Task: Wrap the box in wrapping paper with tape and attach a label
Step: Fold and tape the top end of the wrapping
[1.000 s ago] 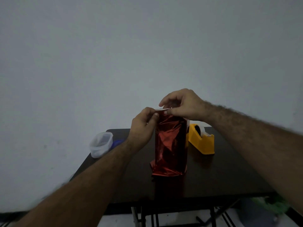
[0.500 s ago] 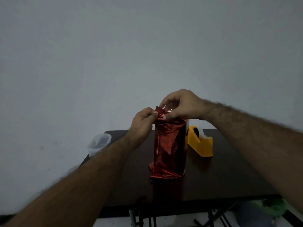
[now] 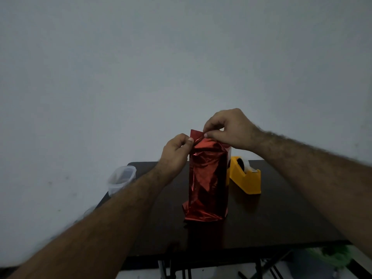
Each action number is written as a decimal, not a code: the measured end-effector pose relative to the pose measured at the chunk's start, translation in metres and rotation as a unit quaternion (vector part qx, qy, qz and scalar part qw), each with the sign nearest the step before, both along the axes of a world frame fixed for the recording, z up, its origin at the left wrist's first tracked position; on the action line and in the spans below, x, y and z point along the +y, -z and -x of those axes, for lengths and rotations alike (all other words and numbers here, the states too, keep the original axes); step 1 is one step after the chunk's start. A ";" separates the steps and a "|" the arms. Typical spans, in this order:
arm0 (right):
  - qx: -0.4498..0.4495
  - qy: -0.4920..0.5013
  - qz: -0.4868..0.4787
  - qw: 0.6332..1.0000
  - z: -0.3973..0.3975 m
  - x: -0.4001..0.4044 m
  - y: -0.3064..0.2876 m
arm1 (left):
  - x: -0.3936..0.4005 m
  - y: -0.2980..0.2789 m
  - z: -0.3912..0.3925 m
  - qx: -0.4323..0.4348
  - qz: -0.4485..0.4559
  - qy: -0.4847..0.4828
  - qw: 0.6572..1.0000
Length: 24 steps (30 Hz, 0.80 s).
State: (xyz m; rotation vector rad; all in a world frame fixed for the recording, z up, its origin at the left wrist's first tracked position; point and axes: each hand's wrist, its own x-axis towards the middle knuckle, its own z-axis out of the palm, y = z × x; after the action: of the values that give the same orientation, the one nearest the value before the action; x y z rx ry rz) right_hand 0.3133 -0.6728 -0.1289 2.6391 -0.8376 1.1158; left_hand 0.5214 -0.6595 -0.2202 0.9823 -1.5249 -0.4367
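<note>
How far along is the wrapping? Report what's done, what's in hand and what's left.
Done: red wrapping paper covers the upright box's sides, its bottom end folded under on the table. In hand: the left hand and right hand pinch the loose top flap. Left: closing and taping the top from the yellow tape dispenser, then a label; none is visible.

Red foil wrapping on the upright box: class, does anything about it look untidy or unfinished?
Yes. The red foil wrapping is creased, flares loose at the bottom on the dark table, and its top flap stands unfolded, pinched by the left hand and right hand.
</note>
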 end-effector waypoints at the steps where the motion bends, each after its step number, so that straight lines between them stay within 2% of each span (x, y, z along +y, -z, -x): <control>1: 0.004 -0.007 -0.035 0.999 0.000 -0.001 -0.003 | 0.000 0.000 0.000 -0.001 -0.002 -0.005 1.000; 5: 0.006 -0.024 -0.201 0.979 -0.001 -0.008 -0.023 | 0.000 0.000 0.001 -0.005 -0.005 -0.009 1.000; 9: 0.019 0.003 -0.288 0.957 -0.005 -0.018 -0.026 | -0.002 -0.001 0.004 -0.017 0.006 -0.018 1.000; 11: -0.025 0.014 -0.325 0.945 -0.011 -0.020 -0.017 | -0.004 0.000 0.003 -0.015 0.009 -0.016 1.000; 16: -0.184 0.065 -0.211 0.958 -0.020 -0.015 0.000 | -0.002 0.002 0.005 0.012 -0.001 0.014 1.000; 21: -0.120 0.048 -0.261 0.957 -0.016 0.000 0.002 | 0.002 -0.002 0.008 0.033 -0.010 0.007 0.999; 24: -0.135 0.067 -0.227 0.962 -0.020 -0.004 0.000 | 0.003 -0.003 0.009 0.028 -0.005 -0.007 1.000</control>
State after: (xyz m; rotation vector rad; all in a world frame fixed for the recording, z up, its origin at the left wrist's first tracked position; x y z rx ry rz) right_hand 0.3332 -0.6766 -0.1285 2.7497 -1.4606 1.4120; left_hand 0.5129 -0.6566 -0.2174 0.9804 -1.4671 -0.4595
